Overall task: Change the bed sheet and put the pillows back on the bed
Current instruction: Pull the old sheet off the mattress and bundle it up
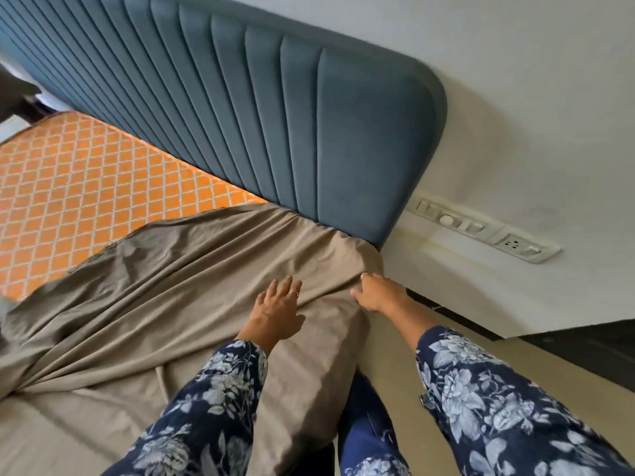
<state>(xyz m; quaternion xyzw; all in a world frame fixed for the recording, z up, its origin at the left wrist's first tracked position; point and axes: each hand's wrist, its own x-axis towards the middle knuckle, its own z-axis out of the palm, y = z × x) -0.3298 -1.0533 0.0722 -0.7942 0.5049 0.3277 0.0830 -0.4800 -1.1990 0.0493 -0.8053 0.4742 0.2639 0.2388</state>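
Note:
A beige bed sheet lies wrinkled over the near corner of the mattress, pulled over the corner beside the headboard. Part of the orange mattress with a white lattice pattern shows bare at the left. My left hand lies flat on the sheet with its fingers spread. My right hand is at the mattress corner edge, its fingers curled down over the sheet's side; the fingertips are hidden. No pillows are in view.
A padded blue headboard runs along the white wall. A switch and socket panel sits on the wall right of the bed. Beige floor and a dark skirting lie at the right.

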